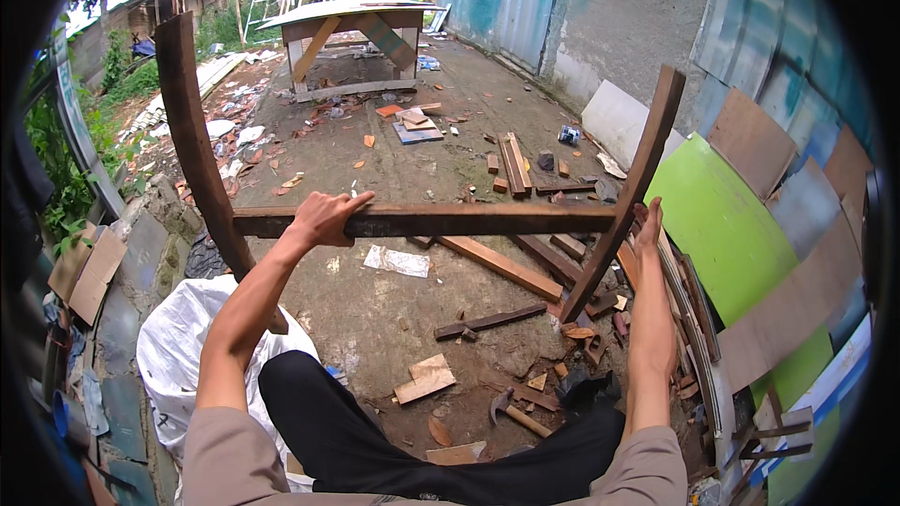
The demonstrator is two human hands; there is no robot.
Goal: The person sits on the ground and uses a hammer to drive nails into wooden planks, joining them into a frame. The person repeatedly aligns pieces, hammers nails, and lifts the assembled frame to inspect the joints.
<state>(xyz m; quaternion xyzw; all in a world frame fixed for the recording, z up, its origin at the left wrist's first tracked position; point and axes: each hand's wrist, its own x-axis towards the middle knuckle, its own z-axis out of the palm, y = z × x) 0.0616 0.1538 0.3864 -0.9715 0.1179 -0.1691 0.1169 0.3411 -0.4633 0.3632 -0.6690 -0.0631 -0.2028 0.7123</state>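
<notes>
An H-shaped wooden frame stands before me: a dark crossbar [469, 219] joins a left post [192, 122] and a right post [647, 155]. My left hand [326, 218] is closed over the crossbar near its left end, index finger stretched along the top. My right hand [647, 228] lies against the outer side of the right post, level with the joint, its fingers stretched upward rather than wrapped round. A hammer [520, 414] with a wooden handle rests on the ground between my knees, close to a black plastic bag [589, 389].
Loose timber pieces [506, 267] and offcuts [427, 378] litter the ground. A white sack [178, 347] sits at my left. Green and brown panels [727, 225] lean along the right wall. Farther off stands a wooden table [352, 14] with diagonal braces.
</notes>
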